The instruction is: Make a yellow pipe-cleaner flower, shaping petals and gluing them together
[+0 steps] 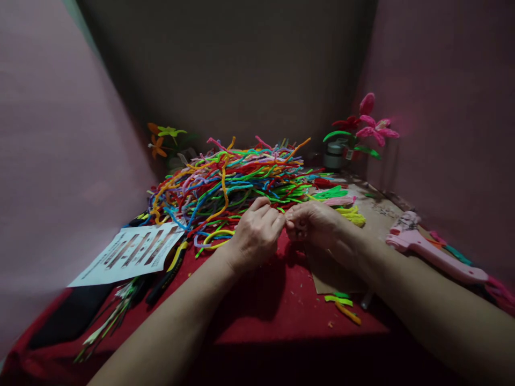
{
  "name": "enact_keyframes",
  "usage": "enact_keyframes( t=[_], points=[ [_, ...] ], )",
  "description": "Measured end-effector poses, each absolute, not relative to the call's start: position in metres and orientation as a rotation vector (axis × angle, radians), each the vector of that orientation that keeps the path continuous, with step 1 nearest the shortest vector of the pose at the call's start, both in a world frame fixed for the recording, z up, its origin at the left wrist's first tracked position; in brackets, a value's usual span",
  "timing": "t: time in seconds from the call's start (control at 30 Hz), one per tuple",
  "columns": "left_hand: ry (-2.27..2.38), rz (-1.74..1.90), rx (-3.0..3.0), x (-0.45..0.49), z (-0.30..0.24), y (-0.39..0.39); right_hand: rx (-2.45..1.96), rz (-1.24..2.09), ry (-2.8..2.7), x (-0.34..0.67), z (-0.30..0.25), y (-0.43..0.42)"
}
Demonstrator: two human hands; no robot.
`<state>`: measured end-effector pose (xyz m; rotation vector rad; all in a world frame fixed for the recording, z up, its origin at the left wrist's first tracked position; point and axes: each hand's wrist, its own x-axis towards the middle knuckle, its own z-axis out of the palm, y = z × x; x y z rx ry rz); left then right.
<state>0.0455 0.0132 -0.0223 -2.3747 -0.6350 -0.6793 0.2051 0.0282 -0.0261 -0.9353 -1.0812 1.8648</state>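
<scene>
My left hand (257, 230) is closed, its knuckles up and its fingers curled over the red cloth (257, 300). Right against it, my right hand (308, 225) is closed in a pinch, thumb and fingertips together. Whatever lies between the fingertips is hidden or too small to name. Just beyond both hands rises a large tangled heap of pipe cleaners (225, 182) in many colours. Beside the right wrist lie sorted bundles, among them a yellow bundle of pipe cleaners (352, 215) and a green bundle (332, 193).
On the right, a pink glue gun (438, 254) rests by a cardboard sheet (336, 273). Pliers with yellow-black handles (171, 273), a printed sheet (129, 254) and a dark flat object (72, 316) lie left. Pipe-cleaner flowers (376, 128) stand at the back, with short offcuts (341, 305) near the front.
</scene>
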Motion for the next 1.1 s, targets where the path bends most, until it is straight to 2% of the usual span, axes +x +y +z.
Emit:
enact_keyframes(
  t=[0.13,0.3,0.53,0.67,0.87,1.1],
  points=[
    [-0.658,-0.663,-2.385,0.046,-0.021,0.015,-0.981,1.977,-0.954,0.208,-0.028,0.031],
    [-0.769,-0.711,-2.451,0.046,-0.023,0.022,-0.962,1.881,-0.987,0.208,-0.029,0.032],
    [-0.856,-0.822,-2.526,0.042,-0.02,0.024,-0.922,1.324,-1.466,0.205,-0.025,0.029],
    [-0.851,-0.766,-2.504,0.042,-0.021,0.024,-1.027,1.15,-1.675,0.207,-0.02,0.028],
    [-0.796,-0.607,-2.407,0.045,-0.02,0.02,-1.14,1.068,-1.887,0.211,-0.016,0.027],
    [-0.748,-0.436,-2.442,0.043,-0.013,0.017,-1.014,1.209,-1.882,0.21,-0.024,0.03]
  ],
)
